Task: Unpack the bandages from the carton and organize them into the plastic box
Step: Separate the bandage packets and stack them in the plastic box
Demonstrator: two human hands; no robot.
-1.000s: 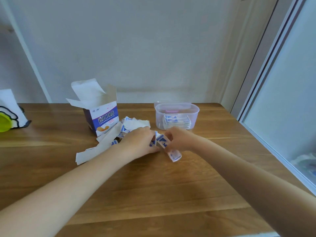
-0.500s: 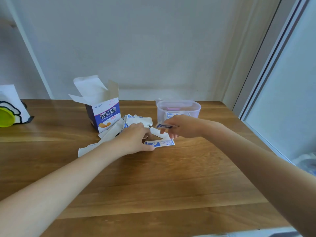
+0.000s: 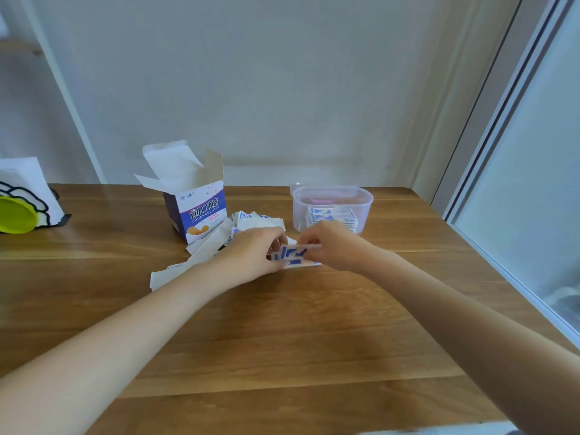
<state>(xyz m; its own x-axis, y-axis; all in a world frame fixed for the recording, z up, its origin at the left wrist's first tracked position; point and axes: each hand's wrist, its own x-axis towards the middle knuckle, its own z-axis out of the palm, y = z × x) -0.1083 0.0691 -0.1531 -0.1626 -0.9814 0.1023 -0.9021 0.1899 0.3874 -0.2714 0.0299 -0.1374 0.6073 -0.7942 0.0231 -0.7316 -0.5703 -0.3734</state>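
Note:
The open bandage carton (image 3: 201,211) stands at the back left of the wooden table (image 3: 282,340), flaps up. Loose white-and-blue bandage strips (image 3: 260,221) lie scattered beside it. A clear oval plastic box (image 3: 332,211) at the back right holds a stack of bandages. My left hand (image 3: 254,255) and my right hand (image 3: 332,246) meet in front of the box. Both pinch a small bunch of bandages (image 3: 292,254) just above the table. Another strip lies flat under them.
A long white paper strip (image 3: 188,262) runs left from the pile. A white item with a yellow-green disc (image 3: 18,211) sits at the table's left edge. A window frame (image 3: 489,152) borders the right side, and the wall is close behind.
My right hand went toward the plastic box with a strip half a second ago and has come back to the pile. Both hands now grip a bunch of bandages together.

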